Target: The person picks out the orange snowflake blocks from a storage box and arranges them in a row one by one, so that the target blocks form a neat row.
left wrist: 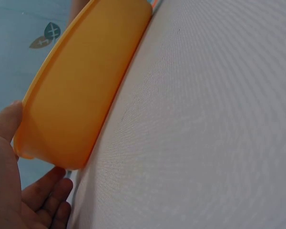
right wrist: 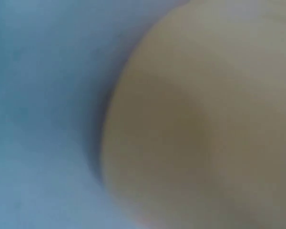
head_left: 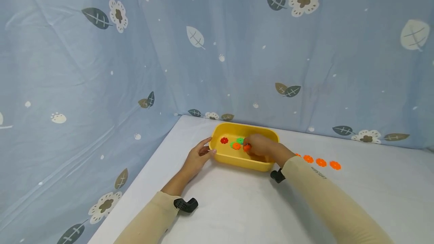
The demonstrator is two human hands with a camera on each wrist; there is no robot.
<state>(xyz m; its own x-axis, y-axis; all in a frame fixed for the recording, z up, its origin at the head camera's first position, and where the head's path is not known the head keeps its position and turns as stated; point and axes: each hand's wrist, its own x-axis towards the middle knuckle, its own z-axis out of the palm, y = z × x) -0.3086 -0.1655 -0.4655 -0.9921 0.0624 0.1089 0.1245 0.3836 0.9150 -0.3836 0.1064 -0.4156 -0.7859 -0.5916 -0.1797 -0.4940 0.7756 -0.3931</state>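
Observation:
A yellow plastic basin (head_left: 247, 164) stands on the white tabletop. My left hand (head_left: 196, 160) holds its left end, thumb at the rim and fingers around the end wall; the left wrist view shows this hand (left wrist: 9, 176) too. Inside the basin, my right hand (head_left: 259, 145) pinches an orange flower-shaped plastic disc (head_left: 247, 147) at its fingertips. Left of it lie a red disc (head_left: 224, 140), a green disc (head_left: 240, 141) and another orange disc (head_left: 236, 146), partly over a second green one. The right wrist view is blurred and shows mostly a beige sleeve (right wrist: 205, 129).
Several orange discs (head_left: 321, 162) lie in a row on the white cloth (head_left: 234, 206), right of the basin; my right forearm partly hides the nearest. Blue patterned curtains (head_left: 237, 67) hang behind and to the left of the table.

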